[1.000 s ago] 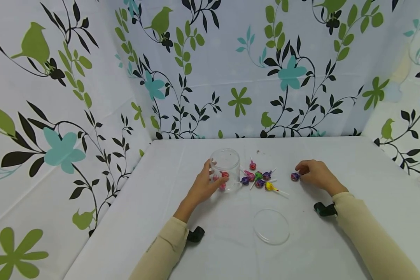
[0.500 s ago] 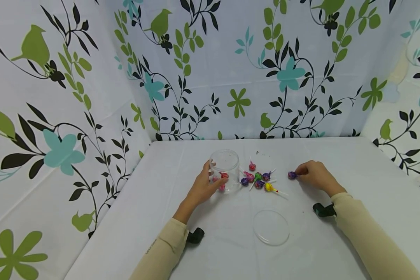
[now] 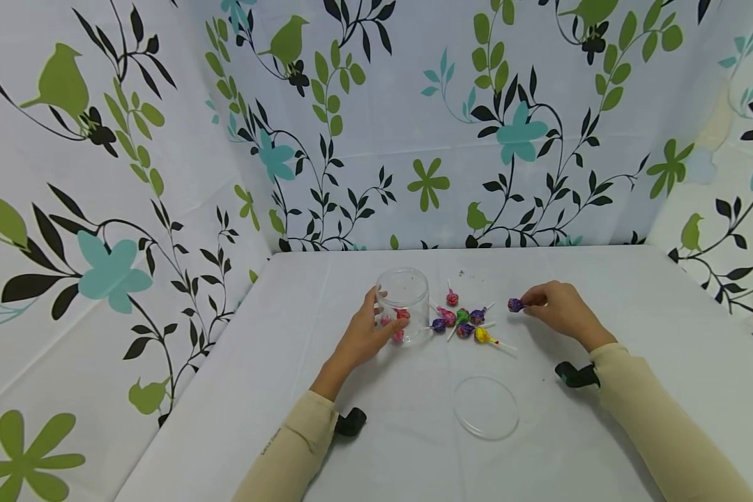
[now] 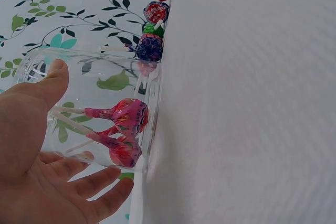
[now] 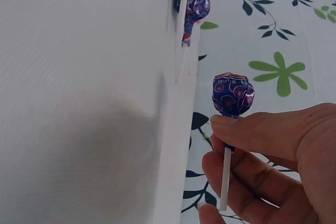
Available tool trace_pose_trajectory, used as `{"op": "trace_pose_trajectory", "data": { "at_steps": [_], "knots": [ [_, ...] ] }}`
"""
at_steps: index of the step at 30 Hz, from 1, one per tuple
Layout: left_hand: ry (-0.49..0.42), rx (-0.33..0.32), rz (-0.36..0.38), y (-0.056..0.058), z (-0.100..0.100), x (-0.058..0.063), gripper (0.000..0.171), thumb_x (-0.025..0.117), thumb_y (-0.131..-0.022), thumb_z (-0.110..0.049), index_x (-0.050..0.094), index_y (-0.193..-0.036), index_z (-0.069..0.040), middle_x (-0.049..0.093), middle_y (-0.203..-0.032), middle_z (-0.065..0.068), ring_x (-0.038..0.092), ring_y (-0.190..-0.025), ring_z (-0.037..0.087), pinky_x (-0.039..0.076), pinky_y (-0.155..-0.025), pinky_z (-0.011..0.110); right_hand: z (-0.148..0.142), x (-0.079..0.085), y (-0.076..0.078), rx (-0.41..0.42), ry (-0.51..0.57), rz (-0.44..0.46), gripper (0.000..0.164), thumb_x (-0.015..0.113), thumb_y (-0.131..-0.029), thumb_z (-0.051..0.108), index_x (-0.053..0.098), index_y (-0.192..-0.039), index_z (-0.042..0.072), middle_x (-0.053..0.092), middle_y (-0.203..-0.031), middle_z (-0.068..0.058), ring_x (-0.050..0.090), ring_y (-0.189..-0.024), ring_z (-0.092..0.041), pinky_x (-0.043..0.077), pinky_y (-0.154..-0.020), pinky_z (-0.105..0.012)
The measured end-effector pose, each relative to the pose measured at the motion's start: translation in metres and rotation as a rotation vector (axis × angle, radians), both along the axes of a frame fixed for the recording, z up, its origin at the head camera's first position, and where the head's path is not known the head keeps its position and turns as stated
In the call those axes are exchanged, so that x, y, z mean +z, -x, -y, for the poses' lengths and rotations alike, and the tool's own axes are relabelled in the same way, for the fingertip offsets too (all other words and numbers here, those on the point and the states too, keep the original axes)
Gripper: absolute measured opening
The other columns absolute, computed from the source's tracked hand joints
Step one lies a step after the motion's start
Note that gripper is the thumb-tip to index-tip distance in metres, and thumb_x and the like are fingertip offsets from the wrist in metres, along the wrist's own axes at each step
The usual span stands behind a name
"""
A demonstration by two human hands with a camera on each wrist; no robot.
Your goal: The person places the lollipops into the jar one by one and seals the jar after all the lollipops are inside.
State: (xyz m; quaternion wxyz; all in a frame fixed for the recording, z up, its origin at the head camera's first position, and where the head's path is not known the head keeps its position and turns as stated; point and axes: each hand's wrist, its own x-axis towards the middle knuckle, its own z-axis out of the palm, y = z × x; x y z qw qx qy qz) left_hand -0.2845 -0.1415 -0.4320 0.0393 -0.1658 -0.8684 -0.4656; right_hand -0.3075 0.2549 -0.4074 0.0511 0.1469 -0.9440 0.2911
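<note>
My left hand [image 3: 369, 333] curves round the side of a clear plastic jar [image 3: 412, 300] that stands upright and without a lid on the table. Inside it lie several pink-red wrapped lollipops [image 4: 129, 117], sticks pointing up toward the mouth. My right hand [image 3: 560, 310] pinches a purple-wrapped lollipop [image 5: 232, 94] between thumb and fingers just below the candy, its white stick [image 5: 225, 179] running down past the fingers. In the head view this lollipop is raised off the table, to the right of the loose ones.
Between the hands is a loose group of lollipops: a yellow one [image 3: 482, 335], a green one [image 3: 463, 316], several purple and pink ones. One pink-red lollipop [image 3: 452, 298] lies slightly behind. A clear round lid [image 3: 486, 408] lies nearer the front. A patterned curtain [image 3: 351, 139] surrounds the table.
My right hand has moved left and slightly up with the purple lollipop, lifting it from the table. The left hand and the jar stay where they were.
</note>
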Motion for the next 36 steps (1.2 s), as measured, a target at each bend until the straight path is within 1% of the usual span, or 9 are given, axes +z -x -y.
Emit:
{"op": "trace_pose_trajectory", "data": {
  "at_steps": [7, 9, 17, 21, 26, 30, 36],
  "knots": [
    [0.004, -0.005, -0.017, -0.001, 0.001, 0.001, 0.098, 0.074, -0.096, -0.048, 0.017, -0.166, -0.01, 0.038, -0.163, 0.013, 0.046, -0.142, 0.039, 0.041, -0.111, 0.058, 0.008, 0.008, -0.003, 0.017, 0.009, -0.008, 0.016, 0.073, -0.096, 0.002, 0.077, -0.109, -0.006, 0.073, -0.1, -0.016, 0.064, -0.09, -0.032, 0.059, -0.079, -0.049],
    [0.001, -0.006, -0.022, -0.001, 0.0, 0.001, 0.098, 0.075, -0.096, -0.048, 0.017, -0.165, -0.009, 0.038, -0.163, 0.014, 0.046, -0.142, 0.04, 0.041, -0.111, 0.059, 0.01, 0.01, -0.004, 0.021, 0.011, -0.017, 0.016, 0.073, -0.095, 0.003, 0.077, -0.109, -0.006, 0.073, -0.1, -0.016, 0.064, -0.09, -0.032, 0.059, -0.077, -0.048],
    [0.023, 0.002, -0.009, -0.001, 0.0, 0.002, 0.098, 0.074, -0.096, -0.048, 0.016, -0.165, -0.01, 0.038, -0.163, 0.011, 0.045, -0.143, 0.037, 0.041, -0.111, 0.058, 0.02, 0.019, -0.009, 0.028, 0.03, -0.042, 0.015, 0.074, -0.095, 0.002, 0.078, -0.108, -0.005, 0.074, -0.1, -0.015, 0.064, -0.09, -0.032, 0.058, -0.074, -0.042],
    [0.019, 0.006, -0.011, -0.002, 0.001, 0.002, 0.098, 0.075, -0.096, -0.047, 0.017, -0.166, -0.012, 0.038, -0.163, 0.01, 0.046, -0.142, 0.037, 0.041, -0.111, 0.057, 0.024, 0.023, -0.007, 0.038, 0.034, -0.062, 0.015, 0.074, -0.094, 0.001, 0.078, -0.107, -0.005, 0.074, -0.1, -0.015, 0.065, -0.089, -0.031, 0.057, -0.073, -0.043],
    [0.016, -0.001, -0.014, -0.001, 0.0, 0.003, 0.097, 0.075, -0.096, -0.047, 0.016, -0.166, -0.013, 0.038, -0.163, 0.011, 0.046, -0.142, 0.039, 0.041, -0.111, 0.058, 0.03, 0.033, -0.004, 0.045, 0.023, -0.083, 0.016, 0.073, -0.094, 0.001, 0.078, -0.108, -0.005, 0.075, -0.1, -0.016, 0.066, -0.09, -0.031, 0.057, -0.075, -0.046],
    [0.018, -0.006, -0.017, 0.0, 0.0, 0.003, 0.097, 0.075, -0.096, -0.047, 0.016, -0.166, -0.013, 0.038, -0.163, 0.012, 0.046, -0.142, 0.039, 0.041, -0.111, 0.058, 0.036, 0.042, -0.004, 0.055, 0.025, -0.097, 0.016, 0.073, -0.094, 0.001, 0.078, -0.109, -0.005, 0.075, -0.099, -0.015, 0.066, -0.091, -0.031, 0.057, -0.077, -0.048],
    [0.016, -0.003, -0.017, 0.0, 0.0, 0.002, 0.096, 0.074, -0.097, -0.046, 0.016, -0.165, -0.011, 0.038, -0.163, 0.012, 0.046, -0.142, 0.039, 0.041, -0.111, 0.058, 0.047, 0.054, -0.003, 0.07, 0.029, -0.09, 0.016, 0.072, -0.096, 0.002, 0.078, -0.11, -0.005, 0.075, -0.102, -0.015, 0.066, -0.092, -0.032, 0.058, -0.08, -0.05]
  ]
}}
